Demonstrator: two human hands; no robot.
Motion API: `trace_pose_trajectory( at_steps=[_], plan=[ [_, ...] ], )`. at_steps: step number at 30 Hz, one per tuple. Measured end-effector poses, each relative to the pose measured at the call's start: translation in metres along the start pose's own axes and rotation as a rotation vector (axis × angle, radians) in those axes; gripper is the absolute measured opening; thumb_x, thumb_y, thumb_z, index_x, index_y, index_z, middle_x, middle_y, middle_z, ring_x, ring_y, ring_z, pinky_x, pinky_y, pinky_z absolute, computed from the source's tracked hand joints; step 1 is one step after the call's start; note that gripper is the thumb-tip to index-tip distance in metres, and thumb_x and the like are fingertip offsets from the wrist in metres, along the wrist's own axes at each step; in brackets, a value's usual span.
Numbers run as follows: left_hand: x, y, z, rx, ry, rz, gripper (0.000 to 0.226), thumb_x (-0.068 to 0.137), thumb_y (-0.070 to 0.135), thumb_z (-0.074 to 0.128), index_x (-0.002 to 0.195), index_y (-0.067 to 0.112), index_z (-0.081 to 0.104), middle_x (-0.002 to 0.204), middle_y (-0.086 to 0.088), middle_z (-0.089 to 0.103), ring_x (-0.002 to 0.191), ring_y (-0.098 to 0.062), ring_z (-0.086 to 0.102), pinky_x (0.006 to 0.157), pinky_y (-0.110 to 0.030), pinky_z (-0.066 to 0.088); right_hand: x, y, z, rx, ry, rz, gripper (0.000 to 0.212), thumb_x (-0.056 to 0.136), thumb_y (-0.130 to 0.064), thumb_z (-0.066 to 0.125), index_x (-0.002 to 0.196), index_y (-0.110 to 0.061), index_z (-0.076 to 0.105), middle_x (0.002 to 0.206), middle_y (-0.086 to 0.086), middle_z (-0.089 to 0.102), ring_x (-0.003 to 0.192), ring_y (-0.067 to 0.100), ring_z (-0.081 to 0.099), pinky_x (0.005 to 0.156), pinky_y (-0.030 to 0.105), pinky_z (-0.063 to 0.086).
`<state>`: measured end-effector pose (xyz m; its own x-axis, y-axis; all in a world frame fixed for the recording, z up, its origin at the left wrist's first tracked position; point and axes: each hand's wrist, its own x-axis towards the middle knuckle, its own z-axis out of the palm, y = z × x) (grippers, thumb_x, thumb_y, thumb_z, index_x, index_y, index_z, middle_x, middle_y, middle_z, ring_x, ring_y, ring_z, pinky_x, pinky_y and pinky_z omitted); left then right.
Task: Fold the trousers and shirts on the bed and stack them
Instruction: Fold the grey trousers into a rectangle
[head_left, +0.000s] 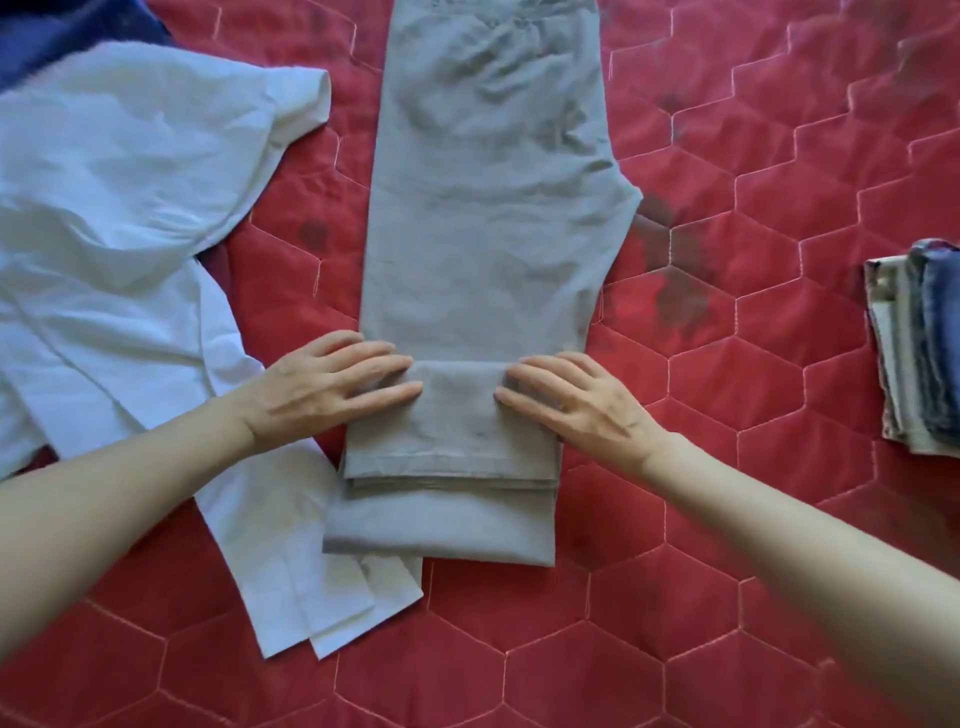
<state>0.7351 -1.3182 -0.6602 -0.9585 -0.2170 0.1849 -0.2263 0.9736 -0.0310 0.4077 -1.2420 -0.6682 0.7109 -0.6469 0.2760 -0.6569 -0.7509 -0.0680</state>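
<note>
Pressing flat left hand, right hand, trousers

One head-worn wide-angle view looks steeply down and forward from close above the bed, both forearms reaching in from the lower corners; the frame's edges bend the quilt lines

The bed is covered by a red quilt stitched in pale hexagons; dark blotches are noted mid-frame. Lighting is even.
</note>
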Motion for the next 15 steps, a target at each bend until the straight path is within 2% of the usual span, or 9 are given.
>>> trace_pose_trajectory(
  at_steps=[2,4,5,7,9,10,12,15],
  plan=[
    [0.004,0.0,-0.004,-0.079,0.006,-0.018,0.039,0.1,0.004,0.035,0.118,0.01,0.069,0.12,-0.013,0.067,0.105,-0.029,0.067,0.088,-0.041,0.054,0.004,-0.002,-0.007,0.157,-0.018,0.069,0.029,0.087,0.003,0.062,0.11,-0.01,0.073,0.114,0.009,0.069,0.104,0.026,0.066,0.087,0.037,0.054],
    [0.011,-0.001,-0.008,-0.278,0.039,-0.187,0.034,0.098,0.014,0.041,0.105,0.01,0.074,0.109,-0.009,0.072,0.092,-0.025,0.07,0.076,-0.031,0.056,0.019,0.001,-0.014,0.411,0.0,0.331,0.031,0.077,0.007,0.065,0.102,-0.008,0.074,0.102,0.005,0.072,0.093,0.023,0.069,0.078,0.037,0.056],
    [0.015,-0.003,-0.01,-0.407,0.049,-0.351,0.028,0.092,0.021,0.047,0.101,0.015,0.073,0.101,-0.006,0.073,0.086,-0.024,0.071,0.07,-0.03,0.054,0.031,0.005,-0.018,0.53,0.032,0.521,0.031,0.073,0.006,0.063,0.099,-0.007,0.073,0.096,0.003,0.073,0.085,0.02,0.069,0.073,0.038,0.056],
    [0.024,-0.011,-0.005,-0.643,-0.006,-0.789,0.02,0.086,0.033,0.056,0.101,0.024,0.067,0.091,-0.004,0.073,0.082,-0.025,0.07,0.069,-0.035,0.052,0.052,0.017,-0.016,0.68,0.094,0.952,0.022,0.081,-0.009,0.06,0.102,-0.008,0.068,0.09,-0.003,0.071,0.075,0.011,0.065,0.072,0.039,0.052],
    [0.034,-0.018,0.002,-0.907,-0.025,-1.246,0.025,0.089,0.036,0.065,0.108,0.02,0.063,0.091,-0.007,0.073,0.086,-0.028,0.069,0.077,-0.042,0.054,0.067,0.026,-0.01,0.751,0.091,1.306,0.025,0.091,-0.023,0.061,0.113,-0.012,0.06,0.09,-0.002,0.069,0.083,0.014,0.065,0.08,0.041,0.051],
    [0.038,-0.019,0.007,-1.012,0.001,-1.413,0.029,0.088,0.037,0.067,0.109,0.017,0.062,0.091,-0.009,0.072,0.088,-0.029,0.068,0.081,-0.045,0.055,0.071,0.026,-0.006,0.761,0.1,1.411,0.029,0.093,-0.025,0.059,0.118,-0.012,0.056,0.09,-0.001,0.068,0.089,0.019,0.065,0.084,0.043,0.05],
    [0.045,-0.013,0.011,-1.042,0.057,-1.582,0.031,0.086,0.039,0.069,0.106,0.016,0.061,0.09,-0.007,0.07,0.091,-0.027,0.067,0.084,-0.043,0.054,0.074,0.013,0.0,0.706,0.103,1.478,0.034,0.094,-0.024,0.056,0.125,-0.012,0.052,0.093,0.0,0.065,0.096,0.023,0.062,0.089,0.041,0.047],
    [0.043,0.014,0.005,-0.963,0.085,-1.649,0.035,0.085,0.045,0.068,0.105,0.017,0.063,0.086,0.0,0.068,0.088,-0.02,0.065,0.075,-0.031,0.047,0.064,-0.03,0.001,0.722,0.107,1.487,0.043,0.095,-0.027,0.057,0.134,-0.013,0.045,0.113,0.001,0.064,0.103,0.023,0.059,0.093,0.038,0.045]
  ],
)
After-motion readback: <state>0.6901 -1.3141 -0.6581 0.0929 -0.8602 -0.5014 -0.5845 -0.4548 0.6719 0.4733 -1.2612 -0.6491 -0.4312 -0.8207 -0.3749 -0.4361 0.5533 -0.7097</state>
